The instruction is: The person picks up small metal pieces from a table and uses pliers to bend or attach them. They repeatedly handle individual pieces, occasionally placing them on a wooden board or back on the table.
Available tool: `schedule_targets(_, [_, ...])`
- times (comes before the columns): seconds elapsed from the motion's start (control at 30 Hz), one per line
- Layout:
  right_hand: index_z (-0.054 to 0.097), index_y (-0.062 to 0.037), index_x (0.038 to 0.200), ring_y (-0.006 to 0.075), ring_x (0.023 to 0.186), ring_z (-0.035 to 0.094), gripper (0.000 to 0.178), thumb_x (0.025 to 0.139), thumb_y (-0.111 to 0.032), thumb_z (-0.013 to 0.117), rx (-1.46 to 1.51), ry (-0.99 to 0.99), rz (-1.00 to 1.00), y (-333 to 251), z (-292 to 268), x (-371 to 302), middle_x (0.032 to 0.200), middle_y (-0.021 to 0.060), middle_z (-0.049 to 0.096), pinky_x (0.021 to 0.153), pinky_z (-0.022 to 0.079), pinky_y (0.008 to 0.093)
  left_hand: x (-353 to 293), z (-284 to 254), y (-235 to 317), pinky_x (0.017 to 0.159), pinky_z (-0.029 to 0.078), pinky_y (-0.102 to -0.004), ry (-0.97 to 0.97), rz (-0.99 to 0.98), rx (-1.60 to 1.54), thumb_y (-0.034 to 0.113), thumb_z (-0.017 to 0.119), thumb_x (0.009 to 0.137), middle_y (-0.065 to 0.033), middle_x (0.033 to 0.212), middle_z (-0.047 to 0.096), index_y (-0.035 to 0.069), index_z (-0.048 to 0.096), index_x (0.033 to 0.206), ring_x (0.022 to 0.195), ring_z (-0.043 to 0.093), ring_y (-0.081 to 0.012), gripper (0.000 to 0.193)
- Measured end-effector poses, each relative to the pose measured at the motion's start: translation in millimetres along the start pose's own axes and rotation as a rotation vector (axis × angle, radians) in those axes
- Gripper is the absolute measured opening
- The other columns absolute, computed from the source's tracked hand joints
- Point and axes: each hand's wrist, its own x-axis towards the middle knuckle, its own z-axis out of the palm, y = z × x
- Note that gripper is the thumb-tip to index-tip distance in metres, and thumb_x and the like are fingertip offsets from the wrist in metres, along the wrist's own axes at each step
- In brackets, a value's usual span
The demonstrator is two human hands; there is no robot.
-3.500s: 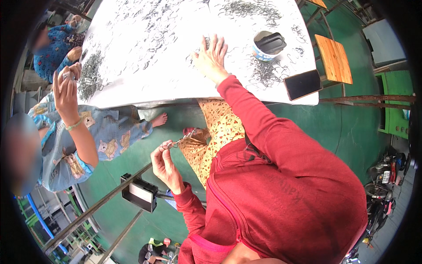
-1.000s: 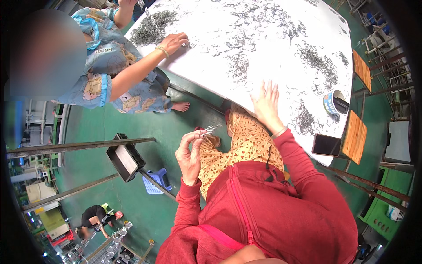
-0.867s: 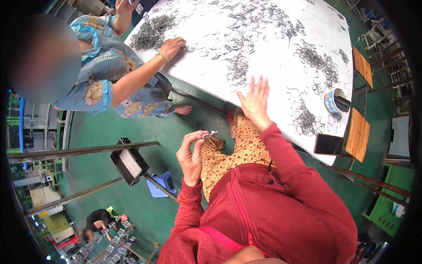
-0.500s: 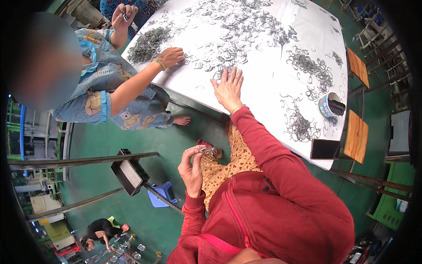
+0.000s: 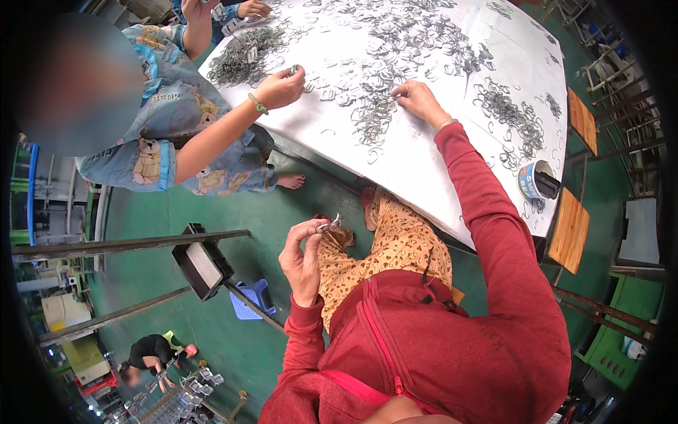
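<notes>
In the head view, my left hand (image 5: 302,256) is raised in front of my lap, below the near edge of the white-covered table (image 5: 424,177), and its thumb and fingers are pinched around a small bunch of thin grey metal clips (image 5: 328,225) that stick out above the fingertips. My right hand (image 5: 418,100) is stretched out in the red sleeve and lies palm down on the table, its fingers bent over the scattered grey metal clips (image 5: 374,113) near the middle of the cloth; I cannot tell if it really grips any of them. To the left side of the table a co-worker in blue patterned clothes sits, and this person's hand (image 5: 281,87) is closed on a piece at the table edge, next to a dense heap of the same clips (image 5: 244,56). At the right edge of the table stands a blue round tin (image 5: 531,181), and just beyond that edge are two orange wooden stools (image 5: 569,230).
</notes>
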Motion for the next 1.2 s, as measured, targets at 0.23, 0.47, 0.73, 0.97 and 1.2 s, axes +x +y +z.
schedule_targets(0.23, [0.067,-0.0083,0.087,0.0279,0.089,0.056,0.013,0.076,-0.017,0.066,-0.230,-0.008,-0.244,-35,8,-23,0.084,0.0102,0.055,0.079,0.048,0.0371,-3,-2,0,0.088,0.046,-0.0338,-0.023,0.001,0.026,0.000,0.054,0.088,-0.0118,0.099,0.060,-0.001,0.054,0.096,0.095,0.059,-0.0215,0.008])
schedule_targets(0.47, [0.070,-0.0068,0.088,0.0289,0.082,0.063,0.015,0.080,-0.017,0.062,0.252,0.189,-0.074,-42,13,-12,0.084,0.0139,0.066,0.077,0.049,0.0364,-4,0,-2,0.087,0.046,-0.0334,-0.025,-0.024,0.004,0.000,0.054,0.089,-0.0109,0.099,0.060,-0.001,0.055,0.096,0.095,0.059,-0.0212,0.008])
schedule_targets(0.73, [0.068,-0.0010,0.081,0.0334,0.077,0.065,0.032,0.065,-0.027,0.074,-0.214,0.131,0.200,16,10,25,0.078,0.0213,0.065,0.072,0.051,0.0387,-4,7,11,0.079,0.047,-0.0277,0.022,-0.026,0.010,-0.006,0.054,0.084,-0.0105,0.093,0.063,-0.003,0.057,0.090,0.086,0.060,-0.0172,0.008])
schedule_targets(0.97, [0.065,-0.0011,0.094,0.0319,0.090,0.063,0.030,0.065,-0.009,0.064,-0.051,0.229,0.284,-3,10,11,0.089,0.0234,0.064,0.079,0.049,0.0372,-2,12,-2,0.076,0.047,-0.0269,0.023,0.027,-0.026,-0.003,0.055,0.086,-0.0110,0.095,0.062,-0.003,0.057,0.091,0.084,0.059,-0.0160,0.006])
schedule_targets(1.2, [0.053,0.0024,0.088,0.0259,0.071,0.062,0.023,0.068,-0.006,0.061,0.239,0.108,0.269,-35,-11,-49,0.078,0.0146,0.061,0.068,0.050,0.0336,11,17,-7,0.058,0.049,-0.0245,-0.048,0.031,-0.058,-0.009,0.048,0.086,-0.0145,0.101,0.058,-0.004,0.056,0.097,0.068,0.060,-0.0152,0.015])
